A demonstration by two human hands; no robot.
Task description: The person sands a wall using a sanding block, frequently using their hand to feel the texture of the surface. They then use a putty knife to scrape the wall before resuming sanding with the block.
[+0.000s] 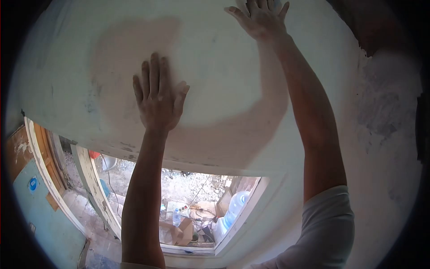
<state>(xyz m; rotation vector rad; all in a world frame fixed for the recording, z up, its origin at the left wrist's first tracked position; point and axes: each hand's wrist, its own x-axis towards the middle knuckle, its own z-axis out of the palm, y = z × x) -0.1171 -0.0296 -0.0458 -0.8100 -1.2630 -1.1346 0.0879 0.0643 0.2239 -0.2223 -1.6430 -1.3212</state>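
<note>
The left hand [157,101] lies flat against the plastered wall [58,58], palm on the surface. Its fingers are spread wide and point up, the thumb is out to the side, and it holds nothing. The right hand [260,19] is higher up and off to the right of the left one. It is also pressed flat on the wall with its fingers splayed and nothing in its grip, and its fingertips run out of view at the top edge. The right arm reaches up from a white sleeve [329,224] low on the right.

Both hands rest on a darker, tan patch [237,130] of the wall. The patch spreads from above the left hand, sweeps below it and rises toward the right wrist. The plaster around it is paler. Further right of the right arm the wall is rough, with grey marks.

Well below the left hand the wall ends at a framed opening [264,188], and gravel ground [179,186] shows through it. Large clear water bottles [237,201], a cardboard box [182,233], a small bottle [176,217] and tangled cables [199,210] lie there. Down to the left of the left hand stands a wooden door frame [45,157] beside a teal panel [40,215].
</note>
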